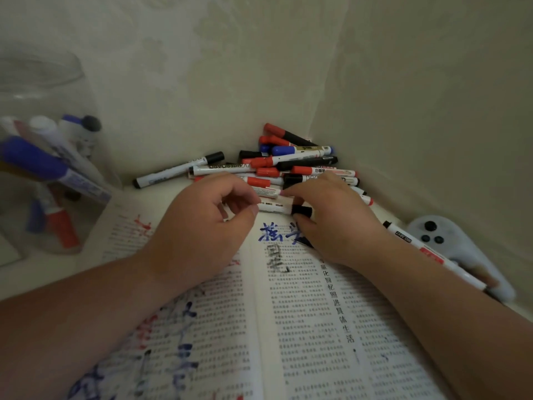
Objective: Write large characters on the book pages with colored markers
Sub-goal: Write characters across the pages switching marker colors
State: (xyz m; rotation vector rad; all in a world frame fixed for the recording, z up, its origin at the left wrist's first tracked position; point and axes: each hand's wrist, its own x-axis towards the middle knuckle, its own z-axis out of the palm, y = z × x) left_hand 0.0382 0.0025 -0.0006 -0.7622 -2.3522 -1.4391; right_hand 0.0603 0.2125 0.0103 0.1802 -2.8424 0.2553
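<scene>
At centre frame, along the top edge of the open book [302,313], my left hand [202,223] pinches the white barrel of a marker [274,208] while my right hand [337,217] pinches its black cap. Just above them lies the marker pile [288,163].

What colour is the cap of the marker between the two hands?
Black: the head view shows the marker and its cap by the right hand.
</scene>
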